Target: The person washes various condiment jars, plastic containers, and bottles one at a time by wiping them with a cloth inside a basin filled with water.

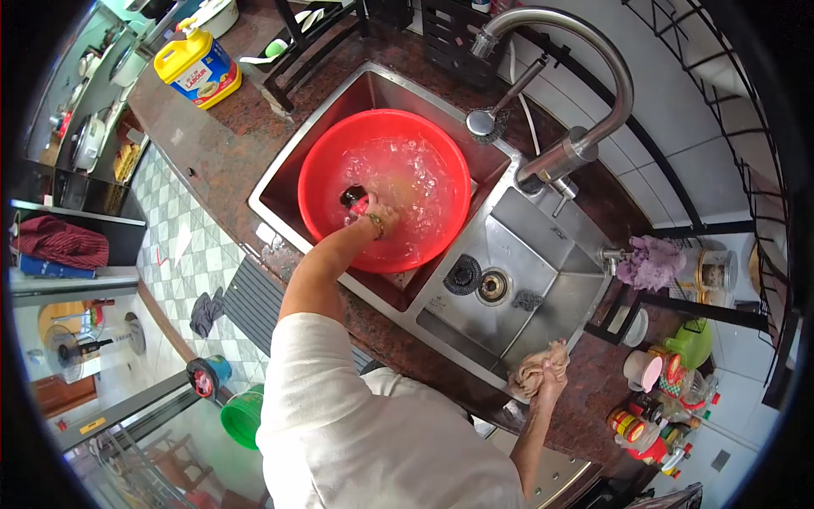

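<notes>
White sleeve at the sink, both hands occupied

The left hand (383,215) dips into water (411,170), fingers bent and touching a red-and-black item (352,198); I cannot tell whether they close fully around it. The right hand (554,375) squeezes a bunched beige cloth (529,373) at the near corner of the steel sink bowl (543,284). Around the left hand stands a wide red basin (310,178), seated in the other sink bowl (271,202). Beyond, a black round strainer (463,275) lies beside the drain (493,287), and a curved faucet (623,81) rises behind. Farther off, a yellow jug (197,69) stands on the speckled counter (212,157).
</notes>
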### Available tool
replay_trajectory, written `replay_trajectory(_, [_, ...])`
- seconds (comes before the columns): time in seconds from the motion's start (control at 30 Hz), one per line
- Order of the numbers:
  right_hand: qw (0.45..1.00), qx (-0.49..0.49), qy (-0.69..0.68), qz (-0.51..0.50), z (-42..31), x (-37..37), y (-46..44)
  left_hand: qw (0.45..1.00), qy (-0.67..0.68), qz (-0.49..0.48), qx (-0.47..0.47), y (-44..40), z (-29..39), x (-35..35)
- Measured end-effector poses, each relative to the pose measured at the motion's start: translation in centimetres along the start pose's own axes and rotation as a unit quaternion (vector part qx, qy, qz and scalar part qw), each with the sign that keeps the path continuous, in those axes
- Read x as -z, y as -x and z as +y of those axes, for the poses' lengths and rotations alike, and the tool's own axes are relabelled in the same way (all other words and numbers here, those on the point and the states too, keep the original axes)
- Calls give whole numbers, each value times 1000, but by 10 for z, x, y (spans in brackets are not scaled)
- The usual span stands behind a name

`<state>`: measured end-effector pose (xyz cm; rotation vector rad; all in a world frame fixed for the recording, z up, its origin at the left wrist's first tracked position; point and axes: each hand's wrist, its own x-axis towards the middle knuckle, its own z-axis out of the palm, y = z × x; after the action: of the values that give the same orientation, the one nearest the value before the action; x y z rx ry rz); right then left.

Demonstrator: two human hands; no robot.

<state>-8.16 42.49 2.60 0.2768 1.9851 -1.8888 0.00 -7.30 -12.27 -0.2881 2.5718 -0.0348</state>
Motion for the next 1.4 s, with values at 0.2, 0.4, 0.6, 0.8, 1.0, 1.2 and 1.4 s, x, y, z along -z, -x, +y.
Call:
replay_trajectory(0.2, [999, 11, -30, 33, -9, -2, 10, 986, 104, 88, 97, -15, -35, -25])
replay_trajectory(0.4, [997, 33, -36, 59, 3, 5, 3, 997, -73, -3, -10, 7, -48, -46])
replay_trajectory(0.6, [997, 58, -13, 52, -2, 3, 5, 982, -104, -132, -89, 19, -57, 1])
replay_trajectory(0.8, [999, 47, 1, 14, -14, -3, 7, 983, -146, 45, -99, 19, -113, -49])
replay_trajectory(1.0, [1000, 9, 13, 20, -14, 2, -1, 990, -7, 139, -22, 8, -86, -36])
replay_trajectory(1.2, [997, 36, 23, 63, -29, -16, 4, 994, 56, 86, -21, 23, -91, 25])
replay_trajectory(1.4, [998, 39, 35, -20, -10, -18, -12, 996, 57, 64, 19, -12, -66, 20])
